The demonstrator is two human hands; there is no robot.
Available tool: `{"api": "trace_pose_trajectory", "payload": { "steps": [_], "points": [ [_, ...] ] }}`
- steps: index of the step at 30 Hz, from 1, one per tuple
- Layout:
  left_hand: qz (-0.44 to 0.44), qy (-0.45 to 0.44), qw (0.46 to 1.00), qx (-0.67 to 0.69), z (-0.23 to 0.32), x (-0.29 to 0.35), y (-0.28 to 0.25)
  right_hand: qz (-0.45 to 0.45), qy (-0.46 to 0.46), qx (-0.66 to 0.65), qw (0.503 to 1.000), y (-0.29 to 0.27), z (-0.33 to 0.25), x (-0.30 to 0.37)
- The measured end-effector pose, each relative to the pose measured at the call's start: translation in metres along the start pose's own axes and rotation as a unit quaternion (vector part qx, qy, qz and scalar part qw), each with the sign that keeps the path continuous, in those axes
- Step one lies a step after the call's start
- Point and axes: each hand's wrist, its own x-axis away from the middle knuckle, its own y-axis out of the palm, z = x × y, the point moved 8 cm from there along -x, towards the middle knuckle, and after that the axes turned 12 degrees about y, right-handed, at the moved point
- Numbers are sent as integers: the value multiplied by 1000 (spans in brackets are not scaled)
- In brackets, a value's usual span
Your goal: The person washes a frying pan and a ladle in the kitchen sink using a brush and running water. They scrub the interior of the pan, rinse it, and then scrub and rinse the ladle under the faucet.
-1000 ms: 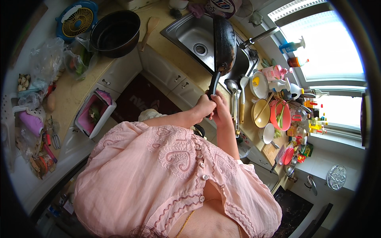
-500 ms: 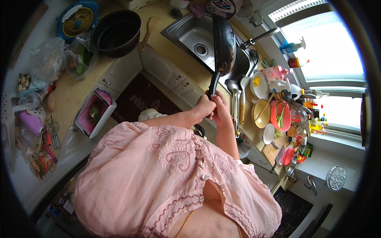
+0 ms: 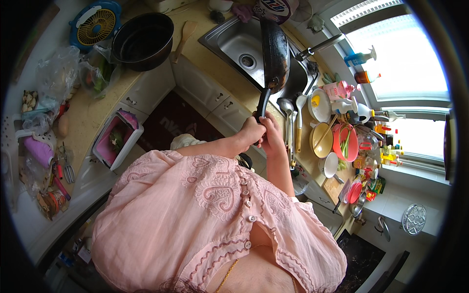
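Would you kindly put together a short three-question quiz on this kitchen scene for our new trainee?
1. True or false: both hands grip the handle of the black frying pan.
2. Over what is the pan held? A) the stainless sink B) the large black pot C) the pink bin
3. Fill in: a wooden ______ lies on the counter right of the black pot.

Key: 1 true, the left hand and right hand close on it. 2 A. 3 spatula.

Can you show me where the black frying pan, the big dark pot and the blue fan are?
black frying pan (image 3: 274, 51), head view, on its dark underside over the sink.
big dark pot (image 3: 142, 35), head view, on its inside.
blue fan (image 3: 96, 22), head view, on its yellow grille.
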Motion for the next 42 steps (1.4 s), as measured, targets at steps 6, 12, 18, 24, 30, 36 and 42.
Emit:
{"api": "trace_pose_trajectory", "payload": {
  "steps": [6,12,18,24,30,36,42],
  "points": [
    [-8,0,1000,7,-2,-1,-1,2,9,10,1000,2,0,1],
    [3,-3,1000,6,-5,-2,-3,6,12,10,1000,2,0,2],
    [6,0,1000,10,1,1,-1,10,12,12,1000,1,0,3],
    [5,0,1000,10,-4,-2,-2,1,10,14,1000,4,-1,3],
    [5,-4,1000,13,-3,0,-2,4,12,15,1000,3,-1,3],
    [2,-11,1000,17,-1,1,-2,19,18,17,1000,4,-1,5],
    [12,-1,1000,15,12,9,3,20,20,16,999,2,-1,5]
  ]
}}
